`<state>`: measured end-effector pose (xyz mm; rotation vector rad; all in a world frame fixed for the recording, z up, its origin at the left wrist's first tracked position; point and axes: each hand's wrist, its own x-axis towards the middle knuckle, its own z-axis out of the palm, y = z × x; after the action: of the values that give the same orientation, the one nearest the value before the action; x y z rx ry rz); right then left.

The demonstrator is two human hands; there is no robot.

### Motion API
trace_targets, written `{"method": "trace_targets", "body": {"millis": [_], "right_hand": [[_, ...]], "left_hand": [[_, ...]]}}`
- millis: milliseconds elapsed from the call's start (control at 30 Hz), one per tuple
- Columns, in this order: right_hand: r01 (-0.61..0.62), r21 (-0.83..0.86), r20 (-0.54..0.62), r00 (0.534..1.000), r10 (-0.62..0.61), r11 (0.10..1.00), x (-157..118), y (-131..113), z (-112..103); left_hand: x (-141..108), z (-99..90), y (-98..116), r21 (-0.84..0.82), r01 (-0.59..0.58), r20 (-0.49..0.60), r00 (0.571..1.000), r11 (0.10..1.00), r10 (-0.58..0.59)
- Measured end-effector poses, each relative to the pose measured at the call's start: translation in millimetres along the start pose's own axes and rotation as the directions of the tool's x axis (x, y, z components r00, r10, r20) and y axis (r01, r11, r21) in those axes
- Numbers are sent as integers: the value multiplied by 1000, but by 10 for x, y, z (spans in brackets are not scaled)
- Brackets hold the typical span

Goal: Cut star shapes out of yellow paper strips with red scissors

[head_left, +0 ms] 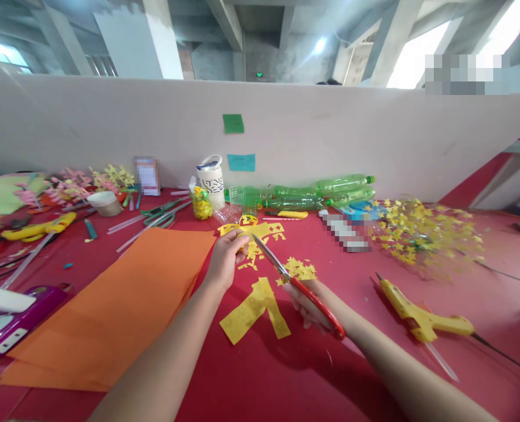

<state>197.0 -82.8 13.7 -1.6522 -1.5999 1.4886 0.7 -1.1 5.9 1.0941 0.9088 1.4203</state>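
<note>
My left hand (228, 258) is closed in a pinch on a small piece of yellow paper (251, 229), just by the scissors' tips. Around the red handles of the scissors (315, 302) my right hand (306, 308) is wrapped, the blades pointing up and left toward my left fingers. Beneath and beyond them lie yellow paper scraps (271, 230) with star-shaped holes. A small heap of cut yellow paper stars (301, 268) rests beside the blades. Nearer to me, a forked yellow paper strip (264, 308) lies flat on the red table.
Orange sheets (123, 299) lie at left, near a purple power strip (26, 313). A yellow glue gun (418, 313) lies at right, before a yellow star bunch (422, 234). Green bottles (297, 202) and a white tumbler (211, 179) stand along the partition (308, 129).
</note>
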Motion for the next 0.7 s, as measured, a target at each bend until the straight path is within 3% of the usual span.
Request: {"method": "trace_targets", "body": {"millis": [400, 700], "right_hand": [[19, 6, 3, 1000, -20, 1000, 55, 89, -5], [31, 12, 8, 999, -32, 999, 22, 46, -12]], "left_hand": [[18, -32, -7, 8, 13, 14, 1000, 1000, -13], [-19, 16, -26, 71, -44, 22, 999, 996, 43]]}}
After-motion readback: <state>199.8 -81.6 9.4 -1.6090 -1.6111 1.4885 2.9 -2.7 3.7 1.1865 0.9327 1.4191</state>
